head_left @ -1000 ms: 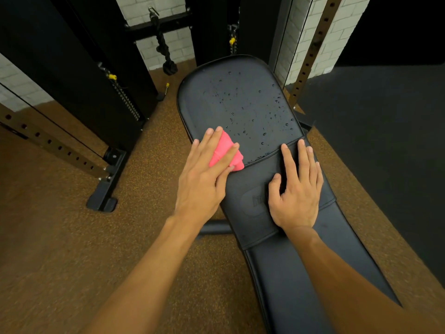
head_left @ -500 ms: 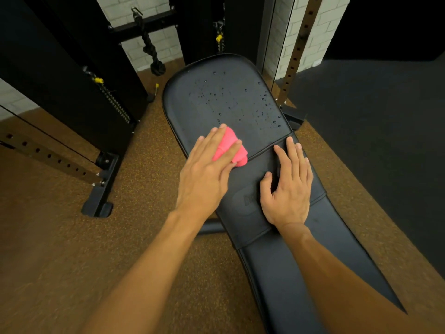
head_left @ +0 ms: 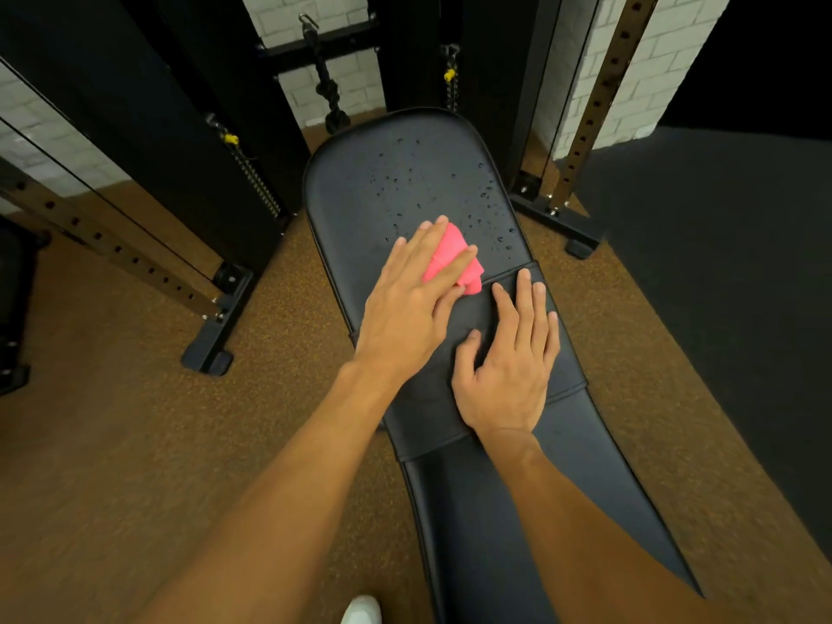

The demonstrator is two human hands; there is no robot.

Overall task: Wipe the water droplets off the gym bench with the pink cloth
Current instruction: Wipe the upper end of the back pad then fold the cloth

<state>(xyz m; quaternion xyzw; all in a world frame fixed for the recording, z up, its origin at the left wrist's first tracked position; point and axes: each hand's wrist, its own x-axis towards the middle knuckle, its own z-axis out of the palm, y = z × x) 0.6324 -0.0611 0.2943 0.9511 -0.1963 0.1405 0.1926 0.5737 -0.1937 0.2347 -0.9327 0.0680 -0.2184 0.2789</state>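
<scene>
The black padded gym bench (head_left: 562, 511) runs from the bottom of the view up to its wide far pad. Water droplets (head_left: 484, 195) speckle the far pad, mostly its middle and right side. My left hand (head_left: 405, 317) presses flat on the bunched pink cloth (head_left: 450, 258) at the near edge of that pad, with the cloth sticking out past my fingers. Flat on the bench's middle section, just right of the cloth, lies my right hand (head_left: 513, 367) with its fingers spread, holding nothing.
Black rack uprights (head_left: 189, 141) and a perforated steel post with a foot (head_left: 211, 349) stand at left. Another post and foot (head_left: 581, 236) stand at right. A hanging chain (head_left: 331, 96) is behind the bench. Brown flooring surrounds it, dark matting at right. A white shoe (head_left: 360, 610) shows at bottom.
My left hand has slid the pink cloth rightward and further onto the wet pad. The right hand stayed in place. The view has shifted.
</scene>
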